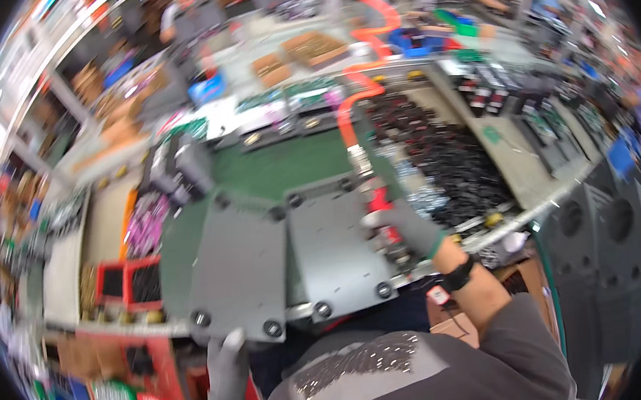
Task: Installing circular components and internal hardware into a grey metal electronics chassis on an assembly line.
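My right hand (413,230), in a grey glove, is wrapped round a red and black air screwdriver (378,199) beside the second panel's right edge. An orange coiled hose (346,121) runs up from its top. Two flat grey panels with black round feet at their corners lie side by side: the left panel (239,272) and the right panel (338,248). At the near edge of the left one is my gloved left hand (228,368), closed on that edge with a fingertip on top. Its other fingers are partly hidden.
Black small parts (450,154) fill a tray on the right. Red bins (126,284) stand at left, near pink parts (147,224). Green circuit boards (310,86) line the back of the green work surface (271,162). Dark panels (607,251) stand at far right. People work across the bench.
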`<move>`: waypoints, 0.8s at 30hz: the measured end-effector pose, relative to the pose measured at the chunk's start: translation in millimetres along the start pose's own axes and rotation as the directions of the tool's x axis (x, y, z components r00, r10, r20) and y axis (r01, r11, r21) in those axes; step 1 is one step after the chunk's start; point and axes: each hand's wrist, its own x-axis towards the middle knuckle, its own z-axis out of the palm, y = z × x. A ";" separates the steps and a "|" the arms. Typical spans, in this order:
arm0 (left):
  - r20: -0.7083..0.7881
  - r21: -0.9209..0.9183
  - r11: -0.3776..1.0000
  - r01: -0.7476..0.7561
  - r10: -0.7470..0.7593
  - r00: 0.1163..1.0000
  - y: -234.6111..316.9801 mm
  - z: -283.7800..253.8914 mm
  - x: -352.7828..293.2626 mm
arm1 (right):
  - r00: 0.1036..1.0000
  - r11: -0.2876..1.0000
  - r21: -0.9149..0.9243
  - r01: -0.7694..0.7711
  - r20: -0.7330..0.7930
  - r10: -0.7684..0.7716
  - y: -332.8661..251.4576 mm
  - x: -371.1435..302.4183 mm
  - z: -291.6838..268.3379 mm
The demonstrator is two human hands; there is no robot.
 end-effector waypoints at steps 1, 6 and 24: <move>-0.049 0.069 0.997 -0.044 0.047 0.998 10.1 0.7 0.1 | 0.999 0.998 0.066 0.000 0.036 -0.002 -1.5 -1.0 1.8; 0.135 0.424 0.904 -0.052 -0.006 0.991 70.7 10.6 10.5 | 0.998 0.998 -0.008 -0.057 -0.010 0.057 -7.8 -5.2 6.5; 0.340 0.932 -0.177 -0.315 0.135 0.931 29.9 -21.0 55.3 | 0.999 0.999 -0.032 -0.026 -0.019 0.025 -1.7 -6.8 -0.4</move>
